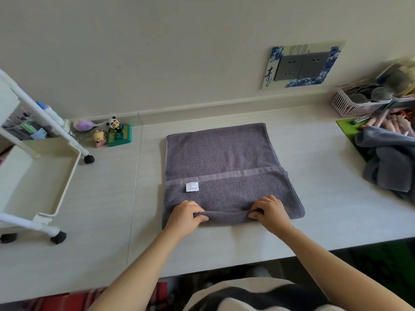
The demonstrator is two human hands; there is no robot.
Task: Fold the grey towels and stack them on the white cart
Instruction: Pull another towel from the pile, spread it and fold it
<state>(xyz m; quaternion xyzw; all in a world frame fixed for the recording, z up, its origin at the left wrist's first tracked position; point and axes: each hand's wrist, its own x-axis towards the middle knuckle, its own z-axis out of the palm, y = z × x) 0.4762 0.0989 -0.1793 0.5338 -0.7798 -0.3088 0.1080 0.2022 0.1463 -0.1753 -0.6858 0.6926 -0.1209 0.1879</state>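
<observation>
We are partway through one towel and well short of the end. The grey towel lies flat in the middle of the desk, already doubled, its hem band and white label showing on the near flap. Our left hand and right hand sit on the near edge, fingers curled and pinching up a ridge of cloth between them; we judge this the start of the next fold, near edge to be carried toward the wall. Nothing is on the white cart at our left: the one tray we can see into is bare, so no stacking is done yet. At the far right a heap of grey cloth lies crumpled, apparently more towels waiting, though we cannot count them. The desk is pale, wood-grained, with a seam running front to back just left of the towel. The wall is plain and light, with a double socket set in a blue-and-white surround. Small figurines stand by the cart's rear wheel; a pink basket of brushes sits in the far right corner.
</observation>
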